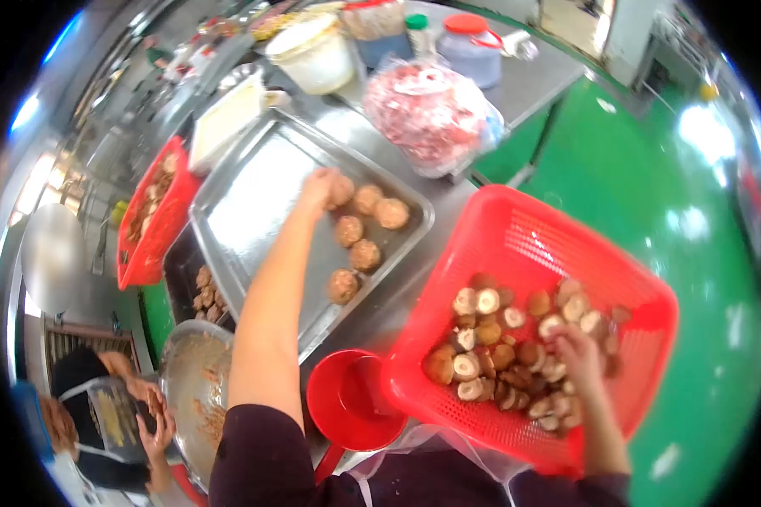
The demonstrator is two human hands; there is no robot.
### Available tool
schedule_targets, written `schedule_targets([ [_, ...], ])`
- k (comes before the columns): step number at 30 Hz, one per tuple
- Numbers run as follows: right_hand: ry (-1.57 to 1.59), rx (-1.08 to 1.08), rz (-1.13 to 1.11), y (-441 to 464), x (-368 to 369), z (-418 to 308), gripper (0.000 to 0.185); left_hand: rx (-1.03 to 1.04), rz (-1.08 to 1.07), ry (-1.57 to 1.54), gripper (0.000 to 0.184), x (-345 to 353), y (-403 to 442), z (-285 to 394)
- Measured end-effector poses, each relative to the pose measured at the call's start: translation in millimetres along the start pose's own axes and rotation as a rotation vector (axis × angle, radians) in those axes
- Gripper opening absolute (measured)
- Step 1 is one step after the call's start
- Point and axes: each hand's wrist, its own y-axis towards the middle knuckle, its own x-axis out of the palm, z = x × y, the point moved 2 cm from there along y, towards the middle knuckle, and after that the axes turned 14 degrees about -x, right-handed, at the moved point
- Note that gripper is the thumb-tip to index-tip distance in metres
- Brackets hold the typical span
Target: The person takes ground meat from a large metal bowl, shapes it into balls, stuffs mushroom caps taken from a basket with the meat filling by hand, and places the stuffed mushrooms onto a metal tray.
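Observation:
My left hand (318,191) reaches over a shallow metal tray (258,245), its fingers closed on a round brown meatball (341,191) at the tray's far side. Several similar balls (365,254) sit close by on the tray's right part. Inside a red plastic basket (473,245), my right hand (580,353) pinches a mushroom cap (552,326). Around it lie many loose mushrooms (489,334), some with pale undersides up.
A red dipper (355,401) stands between tray and basket. Left are a metal bowl with meat mix (196,372), a red basket (154,220) and a co-worker's hands (154,418). Behind are a bag of meat (427,110), a white bucket (313,55) and a red-lidded jar (472,55).

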Motion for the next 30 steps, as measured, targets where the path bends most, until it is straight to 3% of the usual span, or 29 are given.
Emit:
schedule_targets([
  [1, -0.054, -0.005, 0.004, -1, -2, 2, 0.016, 0.009, 0.031, -0.001, 0.022, 5, 11, -2],
  [3, -0.165, -0.085, -0.007, -12, -5, 6, 0.018, 0.539, 0.188, 1.469, 0.022, 26, 25, 14],
  [4, -0.129, 0.045, -0.01, -12, -1, -10, 0.018, 0.506, 0.173, 1.539, 0.024, 25, 36, 19],
  [5, -0.068, 0.014, 0.01, -16, 5, -5, 0.018, 0.257, 0.131, 1.15, 0.026, 18, 29, 14],
  [6, -0.131, 0.001, -0.06, -19, 6, -9, 0.019, 0.064, 0.107, 0.535, 0.032, 10, 20, 9],
  [7, -0.124, 0.053, -0.072, -27, 7, -8, 0.02, -0.022, 0.177, 0.056, 0.041, 3, 8, 5],
  [8, -0.259, -0.016, -0.139, -30, 1, -3, 0.02, 0.072, 0.053, 0.128, 0.051, -2, 14, -4],
  [9, -0.375, -0.014, -0.173, -28, -1, -2, 0.019, 0.045, 0.138, 0.058, 0.053, -11, 18, -6],
  [13, -0.509, -0.085, 0.174, -21, -51, 6, 0.017, 0.119, 0.221, 0.135, 0.052, -12, -19, -3],
  [14, -0.675, -0.023, 0.199, -11, -70, 11, 0.017, 0.131, 0.253, 0.135, 0.051, -11, -29, -5],
  [15, -0.746, -0.127, 0.273, -1, -78, 8, 0.018, 0.174, 0.224, 0.17, 0.05, -10, -43, -2],
  [19, -0.852, -0.137, 0.164, 53, -67, 49, 0.02, 0.35, 0.107, 0.222, 0.039, 27, -131, 9],
  [21, -0.987, -0.377, 0.056, 35, -16, 4, 0.022, 0.463, 0.015, 0.272, 0.035, 42, -171, 10],
  [23, -0.757, -0.466, -0.08, 16, 17, 29, 0.02, 0.511, -0.048, 0.354, 0.03, 60, -219, 10],
  [25, -0.788, -0.307, -0.323, -13, 37, 15, 0.015, 0.527, -0.114, 0.305, 0.027, 76, -255, 0],
  [26, -0.871, -0.34, -0.461, -26, 41, 9, 0.013, 0.499, -0.17, 0.315, 0.025, 81, -268, -9],
  [27, -0.782, -0.586, -0.401, -40, 40, 20, 0.015, 0.467, -0.222, 0.323, 0.023, 84, -281, -15],
  [29, -0.731, -0.592, -0.385, -52, 30, 8, 0.016, 0.501, -0.374, 0.348, 0.02, 92, -302, -23],
  [30, -0.702, -0.481, -0.373, -54, 21, -3, 0.016, 0.477, -0.381, 0.373, 0.018, 96, -312, -24],
])
